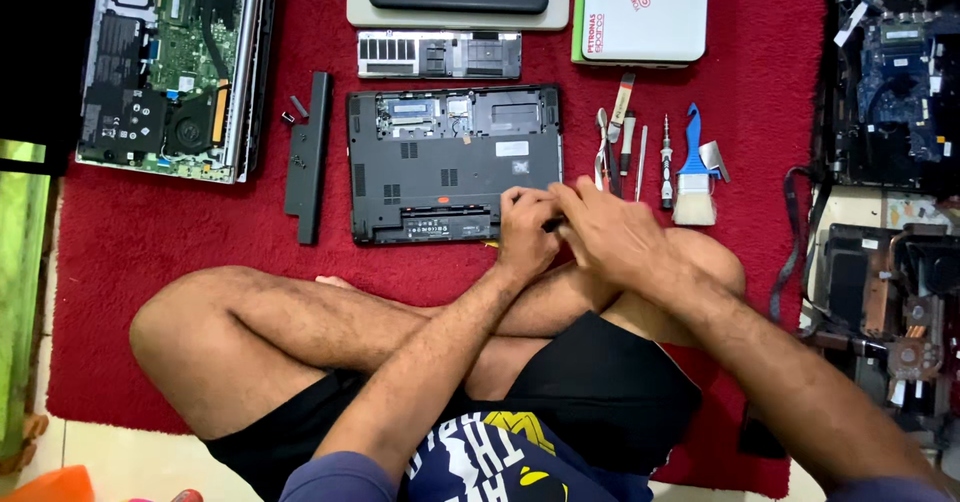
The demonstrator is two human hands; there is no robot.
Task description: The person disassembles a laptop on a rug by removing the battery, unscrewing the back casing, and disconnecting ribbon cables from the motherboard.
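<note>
A black laptop (450,162) lies bottom up on the red carpet (180,222) in front of my crossed legs. Both hands meet at its near right corner. My left hand (525,230) rests there with its fingers curled on the laptop's edge; what is under them is hidden. My right hand (612,234) lies just to the right, touching the left, and closes round a small dark tool (552,225) that shows only as a short stub between the hands.
A black battery bar (308,157) lies left of the laptop and a removed cover panel (440,55) behind it. Pliers (601,150), a small screwdriver (667,162) and a blue brush (693,172) lie to the right. Opened laptops (175,62) and bare boards (890,82) ring the carpet.
</note>
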